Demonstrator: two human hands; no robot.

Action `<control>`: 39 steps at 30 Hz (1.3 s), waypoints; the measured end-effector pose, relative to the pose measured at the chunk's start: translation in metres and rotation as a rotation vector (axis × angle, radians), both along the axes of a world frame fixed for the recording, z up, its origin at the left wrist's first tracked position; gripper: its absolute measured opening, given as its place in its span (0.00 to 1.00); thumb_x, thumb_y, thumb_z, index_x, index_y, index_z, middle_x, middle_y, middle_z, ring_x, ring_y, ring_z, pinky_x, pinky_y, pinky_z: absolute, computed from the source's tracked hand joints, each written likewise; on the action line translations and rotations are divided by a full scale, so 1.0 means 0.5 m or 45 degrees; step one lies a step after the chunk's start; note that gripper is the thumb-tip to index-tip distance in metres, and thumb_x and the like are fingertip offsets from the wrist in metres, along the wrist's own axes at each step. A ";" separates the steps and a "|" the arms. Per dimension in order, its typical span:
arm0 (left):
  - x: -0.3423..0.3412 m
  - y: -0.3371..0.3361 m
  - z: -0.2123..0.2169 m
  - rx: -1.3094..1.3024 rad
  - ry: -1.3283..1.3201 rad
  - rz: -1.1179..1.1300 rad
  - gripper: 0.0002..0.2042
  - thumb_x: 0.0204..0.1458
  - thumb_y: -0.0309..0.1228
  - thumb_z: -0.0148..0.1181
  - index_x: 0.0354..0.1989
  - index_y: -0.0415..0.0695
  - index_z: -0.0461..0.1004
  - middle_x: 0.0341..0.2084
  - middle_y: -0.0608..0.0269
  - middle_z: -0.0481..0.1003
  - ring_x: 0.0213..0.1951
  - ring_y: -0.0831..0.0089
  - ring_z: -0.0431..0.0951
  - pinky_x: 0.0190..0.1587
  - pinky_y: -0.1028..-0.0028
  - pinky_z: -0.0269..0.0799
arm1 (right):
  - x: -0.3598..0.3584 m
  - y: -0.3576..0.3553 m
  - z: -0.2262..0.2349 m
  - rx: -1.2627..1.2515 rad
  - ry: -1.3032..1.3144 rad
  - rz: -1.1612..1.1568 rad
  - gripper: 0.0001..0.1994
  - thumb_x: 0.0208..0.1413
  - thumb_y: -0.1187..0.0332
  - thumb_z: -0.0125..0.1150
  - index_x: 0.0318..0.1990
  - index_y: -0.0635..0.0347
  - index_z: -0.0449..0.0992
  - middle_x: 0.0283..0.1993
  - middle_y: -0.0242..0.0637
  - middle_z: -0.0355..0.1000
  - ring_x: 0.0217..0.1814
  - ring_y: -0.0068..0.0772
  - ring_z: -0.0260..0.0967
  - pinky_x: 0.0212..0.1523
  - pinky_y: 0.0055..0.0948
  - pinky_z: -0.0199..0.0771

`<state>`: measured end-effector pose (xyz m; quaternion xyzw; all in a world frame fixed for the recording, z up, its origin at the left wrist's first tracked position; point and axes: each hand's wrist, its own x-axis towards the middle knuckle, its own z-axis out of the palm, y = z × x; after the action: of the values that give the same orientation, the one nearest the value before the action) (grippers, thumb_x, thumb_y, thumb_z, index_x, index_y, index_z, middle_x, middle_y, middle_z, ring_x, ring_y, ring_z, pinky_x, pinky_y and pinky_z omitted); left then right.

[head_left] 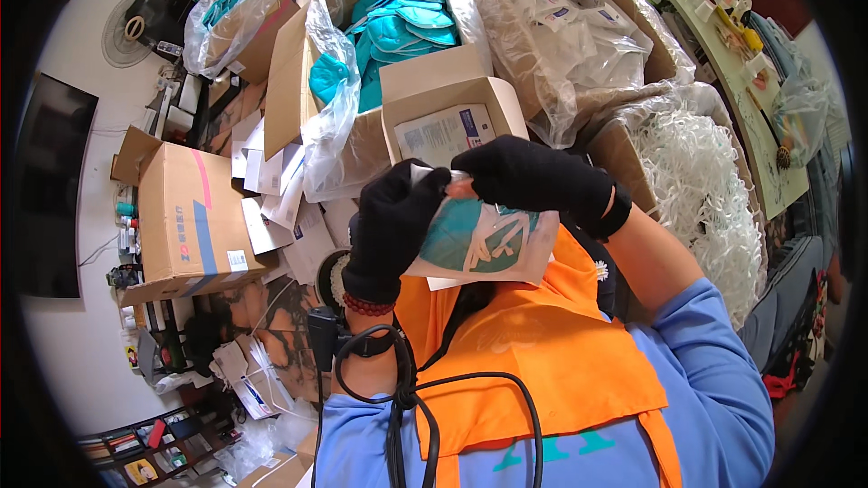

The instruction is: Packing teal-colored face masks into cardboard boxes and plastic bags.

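Both my hands wear black gloves. They hold a clear-fronted pouch (540, 258) by its top edge, just above my orange apron. A teal face mask (443, 239) with white ear straps (495, 239) lies inside it. My left hand (391, 226) pinches the pouch's upper left corner, thumb against fingers. My right hand (542, 179) grips the top edge farther right, and a bit of bare fingertip shows there. Just beyond the hands stands a small cardboard box (502, 99) with printed white packets (445, 134) in it.
Behind are plastic-lined cartons: one of teal masks (407, 27), one of sealed white packets (588, 36), and one of white straps (696, 181) to the right. A brown carton (194, 217) stands at left near loose papers (276, 172). A black cable (434, 380) hangs over my front.
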<state>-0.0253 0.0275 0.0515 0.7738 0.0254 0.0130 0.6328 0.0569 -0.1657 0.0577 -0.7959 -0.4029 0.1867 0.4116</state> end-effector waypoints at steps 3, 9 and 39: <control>-0.006 -0.012 -0.010 0.191 0.047 -0.007 0.08 0.56 0.32 0.61 0.33 0.40 0.78 0.23 0.65 0.78 0.26 0.83 0.73 0.32 0.77 0.69 | -0.015 -0.008 -0.038 0.075 0.187 0.058 0.15 0.61 0.59 0.57 0.41 0.63 0.79 0.35 0.54 0.76 0.38 0.54 0.74 0.42 0.38 0.72; -0.014 -0.029 -0.019 0.225 -0.056 -0.248 0.08 0.56 0.29 0.58 0.36 0.37 0.78 0.24 0.59 0.79 0.26 0.78 0.75 0.32 0.76 0.70 | -0.025 -0.038 -0.068 0.059 0.308 0.126 0.13 0.60 0.63 0.58 0.43 0.65 0.77 0.36 0.52 0.76 0.37 0.47 0.74 0.43 0.34 0.72; 0.078 0.014 -0.233 1.469 -0.268 -0.010 0.12 0.60 0.35 0.50 0.33 0.41 0.76 0.25 0.50 0.78 0.30 0.54 0.79 0.34 0.60 0.74 | -0.251 -0.045 0.056 0.044 -1.148 0.442 0.07 0.44 0.66 0.58 0.21 0.56 0.69 0.18 0.33 0.59 0.18 0.31 0.60 0.20 0.33 0.55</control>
<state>0.0138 0.0343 -0.0652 0.9878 -0.0515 0.0993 0.1084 -0.0688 -0.1883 0.0859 -0.7115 -0.6710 -0.1179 0.1720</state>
